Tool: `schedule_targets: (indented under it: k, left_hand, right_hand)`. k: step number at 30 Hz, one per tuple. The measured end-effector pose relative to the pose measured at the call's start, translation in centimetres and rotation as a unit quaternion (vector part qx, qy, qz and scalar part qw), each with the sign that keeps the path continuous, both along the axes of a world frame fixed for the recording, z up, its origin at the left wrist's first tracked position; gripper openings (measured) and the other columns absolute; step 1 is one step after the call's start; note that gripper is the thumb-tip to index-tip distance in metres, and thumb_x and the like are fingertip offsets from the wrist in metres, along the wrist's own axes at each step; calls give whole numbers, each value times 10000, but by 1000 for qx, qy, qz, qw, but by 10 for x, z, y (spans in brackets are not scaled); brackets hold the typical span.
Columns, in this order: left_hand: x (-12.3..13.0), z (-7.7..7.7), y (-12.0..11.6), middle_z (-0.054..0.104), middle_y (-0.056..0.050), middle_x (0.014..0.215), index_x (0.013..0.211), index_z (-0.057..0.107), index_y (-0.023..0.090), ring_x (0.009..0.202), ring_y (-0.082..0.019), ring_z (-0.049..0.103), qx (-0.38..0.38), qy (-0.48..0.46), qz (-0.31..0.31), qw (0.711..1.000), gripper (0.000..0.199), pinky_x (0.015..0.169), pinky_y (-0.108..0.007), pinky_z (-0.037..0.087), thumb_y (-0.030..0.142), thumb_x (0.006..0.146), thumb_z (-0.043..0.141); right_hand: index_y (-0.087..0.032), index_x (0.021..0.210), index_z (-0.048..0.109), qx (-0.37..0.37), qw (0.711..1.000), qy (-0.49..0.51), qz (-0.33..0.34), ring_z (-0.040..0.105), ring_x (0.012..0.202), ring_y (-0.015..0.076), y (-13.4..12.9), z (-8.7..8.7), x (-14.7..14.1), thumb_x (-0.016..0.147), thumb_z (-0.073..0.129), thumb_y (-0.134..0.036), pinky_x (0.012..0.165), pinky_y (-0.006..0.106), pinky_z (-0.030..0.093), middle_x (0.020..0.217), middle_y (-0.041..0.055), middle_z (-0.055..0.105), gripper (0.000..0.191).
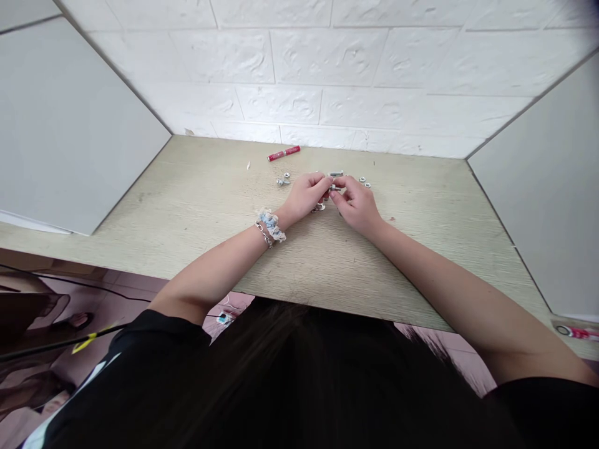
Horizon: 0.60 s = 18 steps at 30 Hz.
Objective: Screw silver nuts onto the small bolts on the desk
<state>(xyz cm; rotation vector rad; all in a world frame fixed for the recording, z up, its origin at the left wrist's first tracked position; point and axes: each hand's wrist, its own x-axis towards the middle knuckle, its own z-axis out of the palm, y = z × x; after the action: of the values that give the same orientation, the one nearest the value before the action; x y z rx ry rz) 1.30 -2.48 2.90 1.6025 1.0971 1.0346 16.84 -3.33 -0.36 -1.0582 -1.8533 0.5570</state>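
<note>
Near the middle of the wooden table [309, 262], my two hands meet fingertip to fingertip around a small metal bolt [335, 188]. My left hand [306, 194] is closed on it from the left, with a scrunchie and a chain bracelet at the wrist. From the right, the thumb and forefinger of my right hand [356, 202] pinch its other side. Another bolt [336, 174] lies just behind the fingers. Small metal pieces [319, 207] show below my left fingers, partly hidden. Two nuts [365, 182] rest right of my right hand.
A nut [287, 175] and a bolt [282, 182] lie left of my hands. Farther back is a red marker [283, 153]. White panels [70, 118] stand at both sides, and a white brick wall [299, 68] rises behind. A red tube [578, 332] sits at the right edge.
</note>
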Motion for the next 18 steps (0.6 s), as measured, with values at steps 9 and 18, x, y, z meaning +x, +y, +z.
schedule_targets:
  k: [9,18]
  left_hand:
    - [1,0,1,470,40,500,526,476,152,473,-45,421,-10,-7,-3,1000,410,488,-198,331,137,936,497]
    - [0,-1,1,469,42,498,524,474,154,480,-49,420,4,-2,-3,1000,413,491,-199,327,153,937,499]
  right_hand:
    - [-241,1045,549,-22,1000,16,3,473,532,110,0,-5,2,917,518,-586,572,305,408,840,13,646,370]
    - [-221,904,580,-3,1000,-7,5,510,580,128,-1,1,1,932,488,-582,620,322,438,845,30,665,374]
